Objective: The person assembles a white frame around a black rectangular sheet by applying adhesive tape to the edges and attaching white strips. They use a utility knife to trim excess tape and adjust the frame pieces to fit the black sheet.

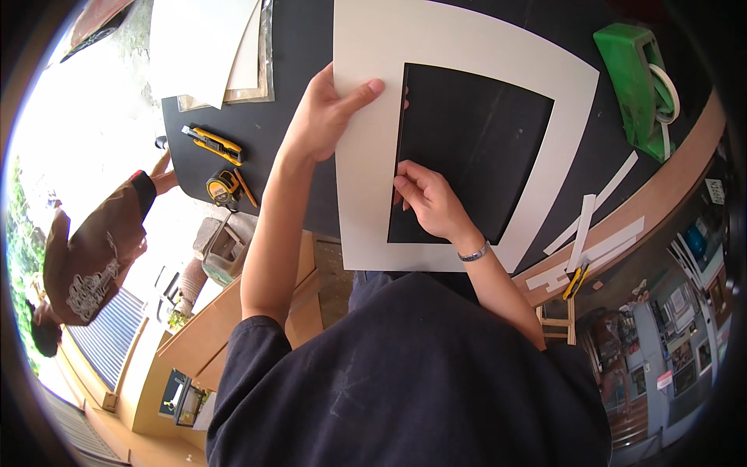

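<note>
A white mat board (366,179) with a large rectangular window cut in it is held up over the dark tabletop. My left hand (331,113) grips its left border, thumb on the front face and the other fingers behind. Through the window, my right hand (428,201) pinches the inner left edge of the opening, low down; its fingertips partly pass behind the board. A metal bracelet or watch (475,253) circles my right wrist.
On the table (296,47) at left lie white sheets (194,47), a yellow utility knife (214,145) and a tape measure (223,187). At right are a green tape dispenser (634,86), white strips (583,229) and a yellow cutter (576,282). Another person (97,249) stands at far left.
</note>
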The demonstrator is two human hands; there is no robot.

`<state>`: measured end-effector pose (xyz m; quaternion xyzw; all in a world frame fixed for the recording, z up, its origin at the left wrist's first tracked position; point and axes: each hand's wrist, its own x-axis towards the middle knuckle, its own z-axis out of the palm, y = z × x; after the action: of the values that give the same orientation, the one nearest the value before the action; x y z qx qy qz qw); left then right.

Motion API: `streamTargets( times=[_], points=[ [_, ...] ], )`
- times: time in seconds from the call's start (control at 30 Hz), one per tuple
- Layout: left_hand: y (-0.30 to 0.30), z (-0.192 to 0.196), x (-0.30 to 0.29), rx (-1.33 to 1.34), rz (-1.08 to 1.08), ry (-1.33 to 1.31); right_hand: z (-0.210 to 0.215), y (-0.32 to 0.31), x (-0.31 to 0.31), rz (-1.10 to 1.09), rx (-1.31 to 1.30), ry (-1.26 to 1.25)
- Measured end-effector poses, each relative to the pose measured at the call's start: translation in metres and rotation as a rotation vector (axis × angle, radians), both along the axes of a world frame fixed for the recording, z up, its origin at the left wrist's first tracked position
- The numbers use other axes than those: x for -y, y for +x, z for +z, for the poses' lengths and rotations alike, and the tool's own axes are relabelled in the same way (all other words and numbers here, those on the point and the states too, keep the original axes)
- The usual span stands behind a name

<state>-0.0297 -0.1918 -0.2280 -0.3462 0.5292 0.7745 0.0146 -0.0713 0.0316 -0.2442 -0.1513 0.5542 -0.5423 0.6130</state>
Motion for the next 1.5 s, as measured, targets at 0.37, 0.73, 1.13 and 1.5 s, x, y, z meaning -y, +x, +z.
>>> streamTargets(
  times=[0.37, 0.73, 1.13, 1.5],
  points=[
    [-0.0043, -0.0049, -0.0014, 0.002, 0.009, -0.035, -0.0077, -0.0030, -0.0004, -0.015, 0.052, 0.000],
    [-0.0051, -0.0049, -0.0011, 0.006, 0.008, -0.008, -0.0077, -0.0033, 0.0004, -0.016, 0.070, 0.013],
    [-0.0054, -0.0041, -0.0016, -0.009, 0.005, -0.012, -0.0078, -0.0037, 0.0004, -0.007, 0.067, 0.019],
    [-0.0046, -0.0051, -0.0007, -0.014, -0.001, -0.014, -0.0076, -0.0046, 0.0007, -0.006, 0.067, 0.026]
  ],
)
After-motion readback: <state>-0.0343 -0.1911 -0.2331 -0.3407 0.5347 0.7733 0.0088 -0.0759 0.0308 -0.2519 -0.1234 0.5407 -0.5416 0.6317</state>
